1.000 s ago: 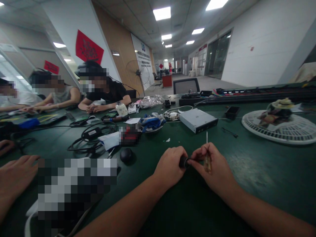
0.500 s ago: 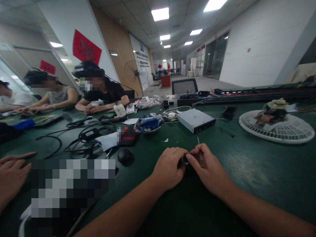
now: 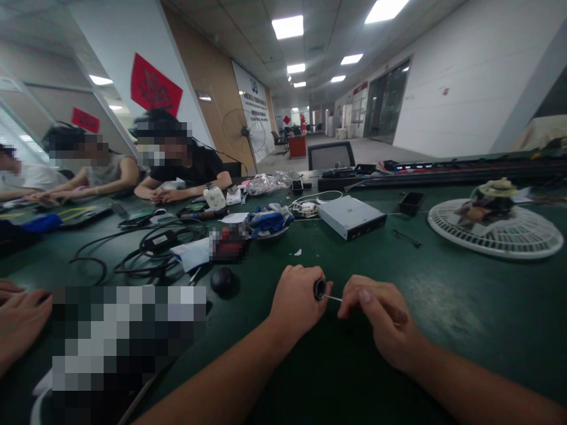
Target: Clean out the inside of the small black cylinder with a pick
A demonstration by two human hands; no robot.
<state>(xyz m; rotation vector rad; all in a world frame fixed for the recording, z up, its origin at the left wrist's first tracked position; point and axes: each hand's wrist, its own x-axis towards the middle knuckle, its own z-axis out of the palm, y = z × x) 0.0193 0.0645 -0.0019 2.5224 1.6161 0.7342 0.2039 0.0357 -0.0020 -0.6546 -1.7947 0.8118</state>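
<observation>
Clock directions are taken from the dark round part [image 3: 319, 289] in the left hand [image 3: 296, 298], with twelve o'clock toward the far side of the table [image 3: 354, 383]. Furthest left, near nine o'clock, another person's hand [image 3: 22, 324] lies palm down at the edge of the view. Toward ten o'clock sits a person in a black shirt [image 3: 204, 164], forearms on the table. Nearer, between nine and ten o'clock, black cables [image 3: 144, 254] lie in loose loops. At nine o'clock is a rounded black object [image 3: 222, 282]; what it is cannot be told. At about eleven o'clock, a bowl [image 3: 271, 236] holds crumpled blue and white cloth [image 3: 268, 218].

The left hand is curled around the dark part, whose ring-like open end faces right. From that opening, the thin metal shaft of a screwdriver [image 3: 333, 298] runs toward four o'clock into the right hand [image 3: 381, 313]; how deep its tip reaches cannot be told. The right hand is closed around the screwdriver, its brownish handle showing against the palm. At one o'clock lies a flat grey metal box [image 3: 352, 215]. Just past two o'clock is a short black wire [image 3: 407, 238], with a small black box [image 3: 411, 203] at two o'clock beyond it. Between two and three o'clock, a white fan grille [image 3: 538, 236] lies flat.
</observation>
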